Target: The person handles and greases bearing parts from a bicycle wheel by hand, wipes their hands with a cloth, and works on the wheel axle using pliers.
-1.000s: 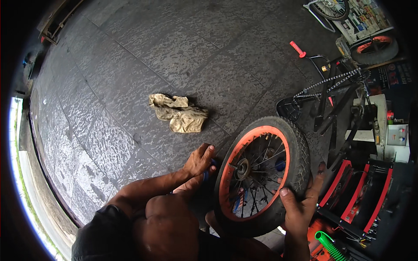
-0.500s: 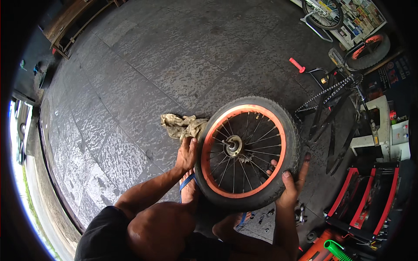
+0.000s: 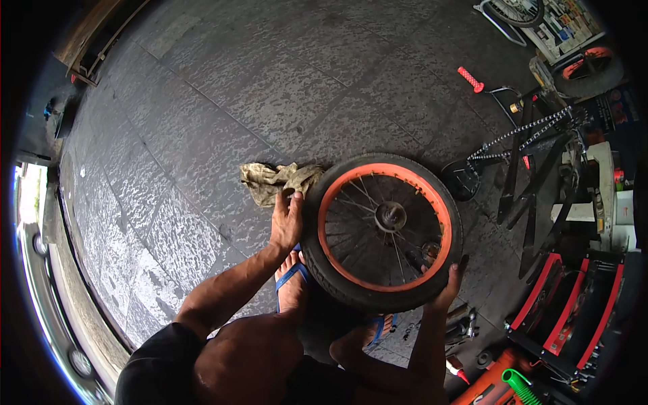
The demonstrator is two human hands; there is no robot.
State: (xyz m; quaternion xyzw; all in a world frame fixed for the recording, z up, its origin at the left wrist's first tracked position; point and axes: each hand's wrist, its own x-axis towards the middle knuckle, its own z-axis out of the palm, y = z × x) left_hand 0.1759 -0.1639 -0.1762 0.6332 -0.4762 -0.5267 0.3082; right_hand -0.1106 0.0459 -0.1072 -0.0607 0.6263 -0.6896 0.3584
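Note:
A bicycle wheel (image 3: 447, 219) with an orange rim and black tyre is tilted over my feet, its hub (image 3: 391, 217) and spokes facing up. My right hand (image 3: 445, 290) grips the tyre's lower right side; its thumb lies along the outside and other fingers are partly hidden behind the rim. My left hand (image 3: 287, 223) is closed against the tyre's left side, steadying it. A stained, tan rag (image 3: 270, 181) lies just beyond the left fingertips, beside the tyre. Whether those fingers also touch the rag I cannot tell.
At right stands a black bicycle frame with a chain (image 3: 520, 138) and a red handlebar grip (image 3: 470, 79). Nearer are a red and black tool case (image 3: 563, 310), a green coiled hose (image 3: 521, 388) and loose metal parts (image 3: 470, 324). A wooden bench (image 3: 84, 40) stands far left.
The wheel has shifted slightly right and tipped, so its hub shows more face-on. My right hand has moved with its edge. The left hand has risen slightly along the tyre.

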